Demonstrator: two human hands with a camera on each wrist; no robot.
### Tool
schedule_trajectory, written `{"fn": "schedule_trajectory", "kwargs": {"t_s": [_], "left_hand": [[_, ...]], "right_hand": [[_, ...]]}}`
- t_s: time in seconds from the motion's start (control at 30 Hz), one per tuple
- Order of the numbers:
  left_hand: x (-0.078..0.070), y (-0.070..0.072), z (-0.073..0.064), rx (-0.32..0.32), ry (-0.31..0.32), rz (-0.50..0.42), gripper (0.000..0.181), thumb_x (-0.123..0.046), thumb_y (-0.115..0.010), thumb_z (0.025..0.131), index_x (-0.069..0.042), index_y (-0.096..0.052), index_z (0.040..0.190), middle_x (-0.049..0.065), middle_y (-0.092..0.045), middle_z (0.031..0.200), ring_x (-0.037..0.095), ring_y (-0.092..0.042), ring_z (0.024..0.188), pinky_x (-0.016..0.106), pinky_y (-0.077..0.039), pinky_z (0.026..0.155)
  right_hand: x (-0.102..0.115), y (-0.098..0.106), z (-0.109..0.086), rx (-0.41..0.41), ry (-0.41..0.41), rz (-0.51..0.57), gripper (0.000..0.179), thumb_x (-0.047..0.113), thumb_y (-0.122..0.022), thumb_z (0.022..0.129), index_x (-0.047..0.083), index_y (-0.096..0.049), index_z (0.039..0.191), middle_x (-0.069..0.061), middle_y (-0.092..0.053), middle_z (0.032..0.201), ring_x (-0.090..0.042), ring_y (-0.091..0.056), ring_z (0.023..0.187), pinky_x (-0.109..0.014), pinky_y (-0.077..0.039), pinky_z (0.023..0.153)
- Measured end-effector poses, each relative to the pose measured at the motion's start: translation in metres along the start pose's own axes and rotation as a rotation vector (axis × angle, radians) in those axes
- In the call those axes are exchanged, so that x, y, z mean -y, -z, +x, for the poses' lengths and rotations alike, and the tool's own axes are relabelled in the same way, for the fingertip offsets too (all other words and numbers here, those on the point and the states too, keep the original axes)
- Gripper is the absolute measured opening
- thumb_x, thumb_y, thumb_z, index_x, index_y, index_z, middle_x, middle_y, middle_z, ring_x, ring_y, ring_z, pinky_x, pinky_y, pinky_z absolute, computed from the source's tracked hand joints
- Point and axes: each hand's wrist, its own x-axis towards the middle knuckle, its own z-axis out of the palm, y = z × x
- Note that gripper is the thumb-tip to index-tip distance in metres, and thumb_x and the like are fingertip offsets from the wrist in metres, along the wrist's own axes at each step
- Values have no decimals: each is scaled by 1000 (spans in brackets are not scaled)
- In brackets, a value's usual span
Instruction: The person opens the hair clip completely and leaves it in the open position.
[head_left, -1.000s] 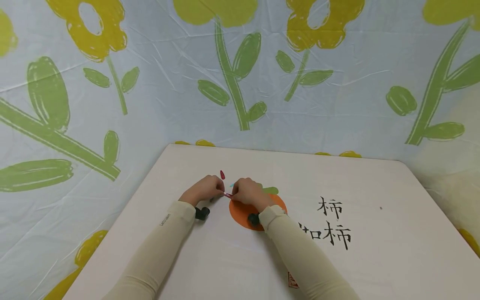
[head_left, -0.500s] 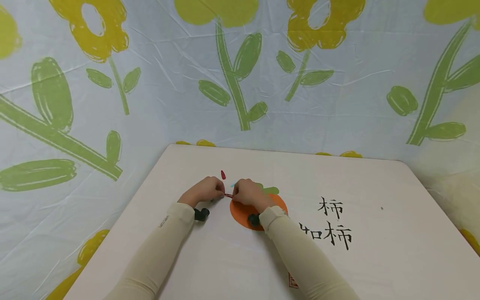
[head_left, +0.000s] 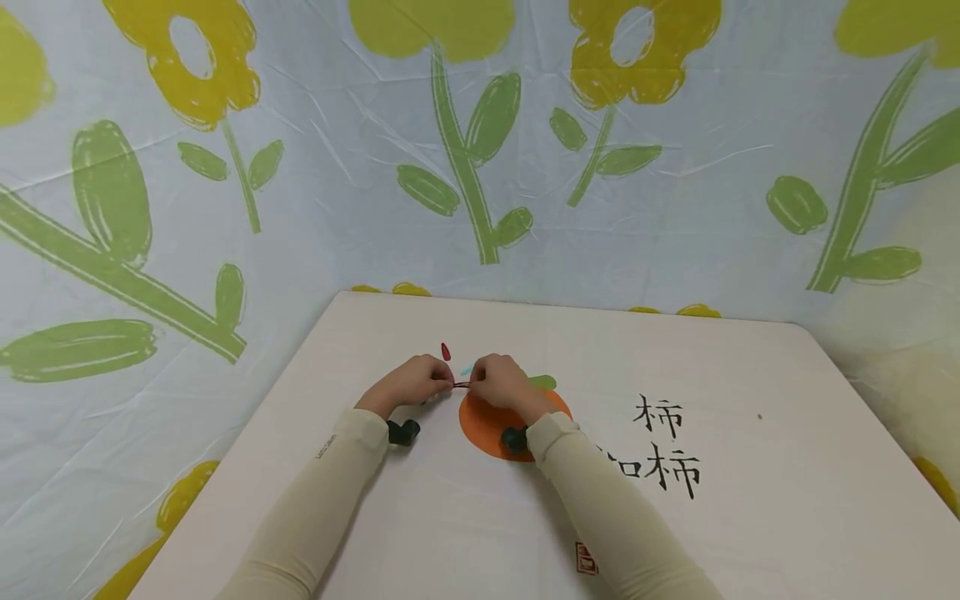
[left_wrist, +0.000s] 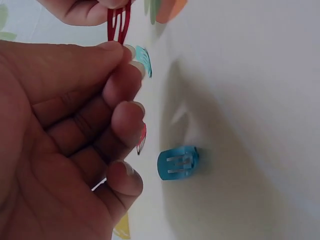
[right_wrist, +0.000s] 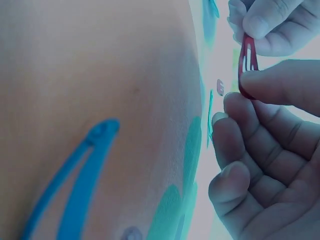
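Observation:
A red snap hair clip (head_left: pixel 462 385) is held up between the two hands. My left hand (head_left: pixel 412 382) pinches one end between thumb and forefinger, its other fingers loosely curled, as the left wrist view shows. The opposite end sits between the thumb and forefinger of my right hand (head_left: pixel 501 385); the clip's slotted body (right_wrist: pixel 247 62) shows in the right wrist view. Beyond the hands lies another red hair clip (head_left: pixel 446 352), with a light blue clip (head_left: pixel 467 370) closer to the right fingers. Below the left hand is a small teal clip (left_wrist: pixel 177 162).
The pale tabletop (head_left: pixel 450 517) carries a printed orange persimmon (head_left: pixel 480 425) with a green leaf (head_left: pixel 543 382), plus black characters (head_left: pixel 667 471) to the right. A blue narrow clip (right_wrist: pixel 87 175) lies over the orange print. Flowered fabric (head_left: pixel 322 183) hangs behind the table.
The hair clip between the hands has turned from slanted to nearly level. Both hands have shifted only slightly and keep their pinch; the other clips lie where they were.

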Motion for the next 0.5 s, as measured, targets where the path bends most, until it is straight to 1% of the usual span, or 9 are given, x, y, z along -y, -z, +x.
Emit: {"fn": "schedule_trajectory", "kwargs": {"t_s": [0.1,0.17,0.27,0.4,0.5], "left_hand": [[1,-1,1,-8,-26,-23,14,-19,-61,95,-10,-71,99,7,-64,82,15,-53,64,27,-46,58],[1,-1,1,-22,-48,-38,15,-19,-61,95,-9,-71,101,8,-65,85,15,-52,68,27,-46,61],[0,-1,2,-49,-70,-61,17,-20,-60,96,-8,-71,102,7,-67,90,15,-52,75,28,-45,67],[-4,-2,2,-70,-69,-90,18,-22,-60,96,-9,-70,103,7,-68,94,16,-54,80,28,-46,73],[-7,-3,2,-76,-60,-108,18,-23,-60,96,-10,-70,103,6,-68,95,16,-55,82,28,-47,72]], "right_hand": [[-4,2,-2,-30,25,30,11,19,-61,92,14,-69,86,2,-65,84,-16,-54,78,-28,-47,71],[-6,4,-3,-48,39,51,11,18,-61,92,14,-70,87,2,-66,84,-15,-55,78,-28,-47,71],[-9,7,-5,-58,37,87,8,18,-63,91,15,-70,88,2,-66,84,-16,-55,77,-28,-46,69],[-12,10,-8,-63,23,118,6,16,-64,91,15,-70,89,2,-66,84,-16,-55,78,-28,-46,69],[-13,12,-11,-71,27,126,5,15,-65,90,13,-70,90,2,-66,85,-16,-55,79,-28,-46,71]]}}
